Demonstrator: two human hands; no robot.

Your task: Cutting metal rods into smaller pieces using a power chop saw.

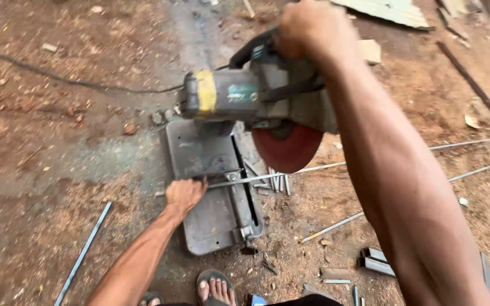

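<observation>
A chop saw [245, 96] with a grey motor housing, a yellow band and a red cutting disc [286, 148] stands raised over its grey steel base plate [214, 218] on the dirt ground. My right hand [307, 28] grips the saw's black handle at the top. My left hand [184, 194] presses down on a long thin metal rod [324, 166] that lies across the base plate and runs off to the right. The disc hangs above the rod, apart from it.
A black power cable [58, 79] trails off to the left. Short cut rod pieces [276, 182] lie beside the base. More rods [83, 252] and angle offcuts [378, 262] lie on the ground. My sandalled foot [215, 289] is just below the base.
</observation>
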